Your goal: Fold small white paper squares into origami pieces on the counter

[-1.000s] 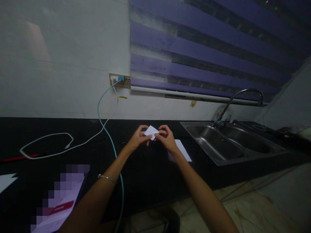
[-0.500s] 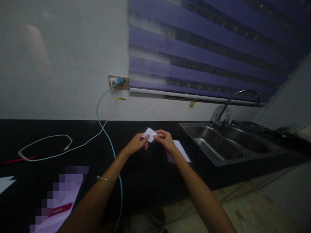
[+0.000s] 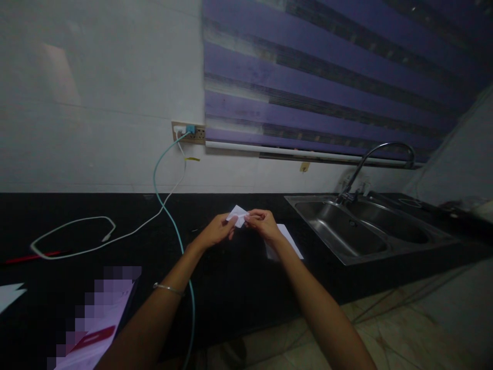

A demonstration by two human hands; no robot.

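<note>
A small folded piece of white paper (image 3: pixel 238 211) is held up over the black counter, one corner pointing up. My left hand (image 3: pixel 216 229) pinches its left side, with the thumb on the near face. On the right edge, the thumb and fingers of my right hand (image 3: pixel 263 224) are closed on the same paper. Behind my right wrist lies a white sheet of paper (image 3: pixel 291 241) on the counter, partly hidden by the forearm.
A steel double sink (image 3: pixel 342 231) with a curved faucet (image 3: pixel 360 164) is set in at the right. A teal cable (image 3: pixel 175 226) and a white cable (image 3: pixel 134 234) run from the wall outlet (image 3: pixel 198 134) across the counter. A red pen-like object (image 3: pixel 23 258) and white papers (image 3: pixel 10 295) lie at left.
My right fingers have shifted slightly along the paper's right edge. My left hand keeps its hold, and the whole view has moved a little.
</note>
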